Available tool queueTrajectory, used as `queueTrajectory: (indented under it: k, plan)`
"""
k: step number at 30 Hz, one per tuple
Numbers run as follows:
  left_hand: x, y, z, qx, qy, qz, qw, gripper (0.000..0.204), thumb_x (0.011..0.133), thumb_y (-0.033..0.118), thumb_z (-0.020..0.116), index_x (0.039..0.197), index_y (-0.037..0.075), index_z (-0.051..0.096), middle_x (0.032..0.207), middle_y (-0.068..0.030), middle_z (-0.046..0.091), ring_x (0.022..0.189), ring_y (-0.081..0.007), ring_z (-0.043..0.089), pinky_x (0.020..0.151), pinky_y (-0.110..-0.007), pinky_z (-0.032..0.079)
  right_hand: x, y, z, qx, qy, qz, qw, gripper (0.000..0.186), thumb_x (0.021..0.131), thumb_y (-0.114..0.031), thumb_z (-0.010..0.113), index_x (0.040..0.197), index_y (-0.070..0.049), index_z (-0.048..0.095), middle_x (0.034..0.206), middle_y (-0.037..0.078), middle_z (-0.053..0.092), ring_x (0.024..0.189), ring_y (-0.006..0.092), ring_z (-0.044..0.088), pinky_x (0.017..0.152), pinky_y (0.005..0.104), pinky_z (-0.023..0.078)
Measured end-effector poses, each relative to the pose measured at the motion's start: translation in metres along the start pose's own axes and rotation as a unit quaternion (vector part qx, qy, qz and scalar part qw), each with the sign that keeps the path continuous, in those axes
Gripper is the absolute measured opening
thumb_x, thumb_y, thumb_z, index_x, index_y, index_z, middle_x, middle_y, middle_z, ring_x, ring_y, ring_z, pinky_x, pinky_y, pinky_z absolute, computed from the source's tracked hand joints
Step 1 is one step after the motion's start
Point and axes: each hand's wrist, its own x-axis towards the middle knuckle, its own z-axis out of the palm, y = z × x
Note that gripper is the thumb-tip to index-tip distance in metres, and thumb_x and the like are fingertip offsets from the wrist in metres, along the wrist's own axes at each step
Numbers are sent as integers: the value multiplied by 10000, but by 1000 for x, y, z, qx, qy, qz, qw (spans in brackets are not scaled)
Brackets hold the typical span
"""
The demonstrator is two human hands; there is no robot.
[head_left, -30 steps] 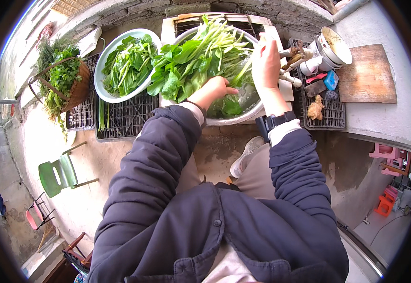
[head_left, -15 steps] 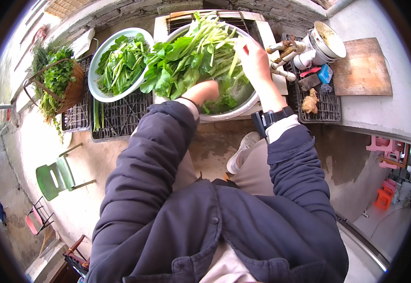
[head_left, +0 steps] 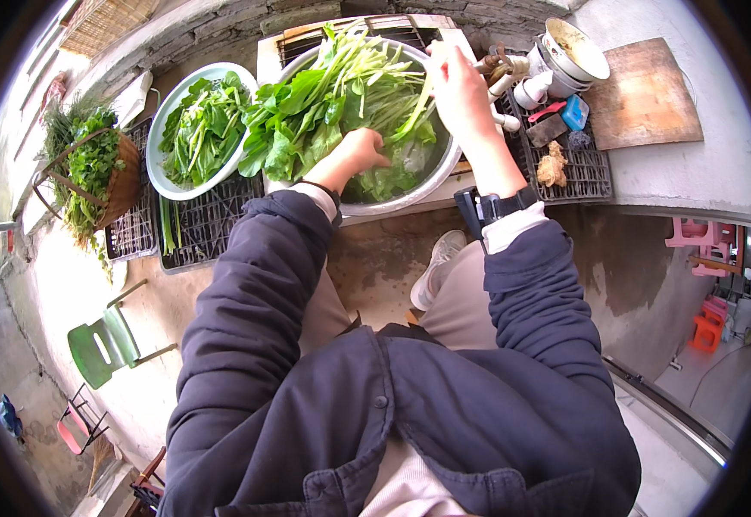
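A large metal basin [head_left: 441, 164] holds water and a heap of leafy greens [head_left: 311, 108], their pale stalks pointing up and right. Over the water near the basin's front, my left hand [head_left: 360, 153] has its thumb and forefinger apart and appears to hold nothing. At the right rim, my right hand [head_left: 461, 90] is closed on the pale stalk of a leafy green [head_left: 418, 110], which slants down toward the water. Some leaves [head_left: 388, 179] lie submerged between my hands. My right fingertips are partly hidden behind the hand.
Left of the basin, a pale bowl [head_left: 156, 164] of greens rests on black crates [head_left: 199, 246], beside a basket [head_left: 125, 177] of herbs. To the right are white pipes [head_left: 506, 82], a crate with ginger [head_left: 552, 165] and a blue brush [head_left: 575, 113], stacked bowls [head_left: 578, 52], and a wooden board [head_left: 651, 95].
My left hand has lifted out from among the greens and water, its fingers now showing. My right hand has risen slightly, holding the stalk. The whole view has shifted a little.
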Motion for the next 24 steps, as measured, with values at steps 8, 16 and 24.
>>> queueTrajectory:
  k: [8, 16, 24]
  plan:
    - [7, 0, -2, 38, -70, -40, 996, 329, 770, 129, 728, 1077, 20, 677, 833, -148, 692, 602, -230, 654, 555, -357, 541, -9, -2, 7, 33, -80, 30, 996, 195, 920, -196, 589, 1043, -45, 570, 901, 181, 656, 852, 351, 655, 732, 411, 528]
    - [-40, 40, -33, 238, -31, 45, 970, 544, 758, 275, 743, 1216, 24, 592, 1142, -191, 646, 1078, -329, 613, 928, -407, 486, 18, -15, -51, 232, 60, 44, 970, 225, 891, -136, 661, 1085, -43, 595, 923, 86, 714, 804, 152, 695, 659, 272, 550]
    - [-51, 89, -53, -214, 127, 244, 937, 344, 913, 285, 638, 1139, 27, 653, 974, -117, 708, 902, -155, 657, 829, -292, 486, 2, -32, -27, 230, -147, 153, 950, 166, 970, -148, 557, 1035, 0, 596, 854, 50, 649, 707, 107, 634, 627, 241, 541]
